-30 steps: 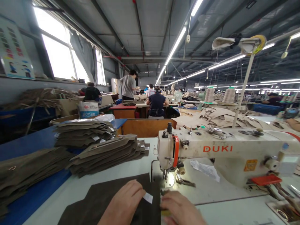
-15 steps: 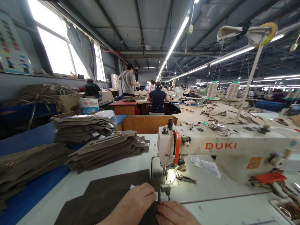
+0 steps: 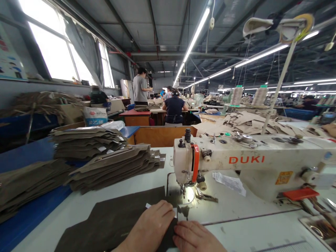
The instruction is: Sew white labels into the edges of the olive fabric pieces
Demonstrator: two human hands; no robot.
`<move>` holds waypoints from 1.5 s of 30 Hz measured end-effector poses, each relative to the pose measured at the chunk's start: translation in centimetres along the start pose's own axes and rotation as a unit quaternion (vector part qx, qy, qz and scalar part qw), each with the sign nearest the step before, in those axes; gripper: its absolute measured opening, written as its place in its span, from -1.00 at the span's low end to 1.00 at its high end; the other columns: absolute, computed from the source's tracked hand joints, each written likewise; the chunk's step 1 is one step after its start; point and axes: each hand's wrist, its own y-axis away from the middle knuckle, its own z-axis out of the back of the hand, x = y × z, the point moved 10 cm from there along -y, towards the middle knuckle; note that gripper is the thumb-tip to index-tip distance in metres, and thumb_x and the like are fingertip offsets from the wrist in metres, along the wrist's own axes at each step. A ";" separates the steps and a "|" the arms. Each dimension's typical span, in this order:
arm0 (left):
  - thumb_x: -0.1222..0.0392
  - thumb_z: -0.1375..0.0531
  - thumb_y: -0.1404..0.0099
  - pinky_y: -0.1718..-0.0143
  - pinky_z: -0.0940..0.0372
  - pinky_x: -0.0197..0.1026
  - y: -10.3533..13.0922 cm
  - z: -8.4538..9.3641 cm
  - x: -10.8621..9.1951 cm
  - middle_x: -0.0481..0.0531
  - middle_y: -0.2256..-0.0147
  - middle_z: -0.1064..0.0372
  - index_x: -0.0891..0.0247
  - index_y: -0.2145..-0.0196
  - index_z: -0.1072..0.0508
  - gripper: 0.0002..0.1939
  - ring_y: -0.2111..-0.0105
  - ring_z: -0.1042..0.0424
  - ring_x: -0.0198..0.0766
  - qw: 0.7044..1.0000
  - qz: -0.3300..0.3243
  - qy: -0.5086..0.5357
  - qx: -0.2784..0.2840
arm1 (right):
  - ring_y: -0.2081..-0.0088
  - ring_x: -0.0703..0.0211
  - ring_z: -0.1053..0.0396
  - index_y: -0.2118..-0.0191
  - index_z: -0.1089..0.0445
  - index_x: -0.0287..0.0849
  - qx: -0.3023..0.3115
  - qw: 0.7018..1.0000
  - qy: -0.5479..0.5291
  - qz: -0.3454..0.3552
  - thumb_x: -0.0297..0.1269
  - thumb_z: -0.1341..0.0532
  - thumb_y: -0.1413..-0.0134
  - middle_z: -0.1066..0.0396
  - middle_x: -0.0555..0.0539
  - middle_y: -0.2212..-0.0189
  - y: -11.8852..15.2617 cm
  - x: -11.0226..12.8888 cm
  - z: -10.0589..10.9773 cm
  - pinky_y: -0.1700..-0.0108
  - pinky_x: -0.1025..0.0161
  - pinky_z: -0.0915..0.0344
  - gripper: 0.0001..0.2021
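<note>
A dark olive fabric piece (image 3: pixel 102 217) lies flat on the pale sewing table, its far right corner close to the machine's presser foot (image 3: pixel 183 190). My left hand (image 3: pixel 152 224) rests on its right part with the fingers bent and together. White label bits (image 3: pixel 148 205) peek out beside those fingers. At the fabric's right edge, my right hand (image 3: pixel 196 236) has its fingers curled together onto the cloth, just below the left fingertips. The thumbs are mostly hidden. The white sewing machine (image 3: pixel 246 159) stands right of the cloth, its lamp lighting the needle plate (image 3: pixel 189 195).
Stacks of folded olive fabric (image 3: pixel 112 168) sit at the left, some over a blue surface (image 3: pixel 31 227). White labels (image 3: pixel 229 182) lie under the machine arm. Beige cut pieces (image 3: pixel 244 122) are heaped behind it. A seated person (image 3: pixel 174 108) works further ahead.
The scene has shifted slightly left and up in the view. Both hands keep nearly the same place on the fabric.
</note>
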 end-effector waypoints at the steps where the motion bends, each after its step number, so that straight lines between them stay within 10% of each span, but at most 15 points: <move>1: 0.53 -0.08 -0.30 0.17 -0.36 -0.22 0.1 0.0 0.0 -0.02 0.26 -0.43 0.24 0.27 -0.39 -0.78 0.25 -0.41 -0.23 1.000 -0.001 -0.002 0.000 | 0.11 0.22 -0.41 0.17 -0.42 -0.18 -0.017 1.000 -0.001 -0.001 -0.30 -0.10 -0.37 -0.50 -0.04 0.20 -0.2 0.0 0.5 0.06 0.37 -0.36 -0.84; 14: 0.47 -0.14 -0.29 0.16 -0.34 -0.22 0.5 -1.2 0.2 -0.03 0.26 -0.40 0.24 0.26 -0.37 -0.83 0.24 -0.39 -0.23 1.000 -0.007 -0.019 0.002 | 0.19 0.25 -0.44 0.20 -0.40 -0.18 -0.063 0.998 -0.005 -0.014 -0.37 -0.10 -0.37 -0.53 0.02 0.25 -0.8 -0.3 1.7 0.16 0.36 -0.36 -0.87; 27: 0.39 -0.14 -0.14 0.05 -0.40 -0.19 1.8 1.0 -0.7 0.07 0.08 -0.49 0.29 0.02 -0.39 -0.59 0.12 -0.46 -0.16 0.998 -0.017 -0.050 -0.033 | 0.18 0.10 -0.35 0.15 -0.43 -0.17 0.268 0.940 -0.131 -0.168 -0.42 -0.20 -0.13 -0.43 -0.05 0.25 -3.3 -5.3 -0.9 0.09 0.26 -0.31 -0.84; 45: 0.27 -0.13 -0.29 -0.02 -0.39 -0.13 -0.2 -0.7 1.7 0.09 -0.04 -0.45 0.22 -0.12 -0.33 -0.57 -0.01 -0.46 -0.16 0.997 0.024 -0.012 -0.068 | 0.10 0.06 -0.35 0.19 -0.41 -0.16 0.240 0.939 -0.098 -0.224 -0.47 -0.20 -0.15 -0.42 -0.06 0.19 -2.5 -8.2 -1.5 0.02 0.17 -0.27 -0.88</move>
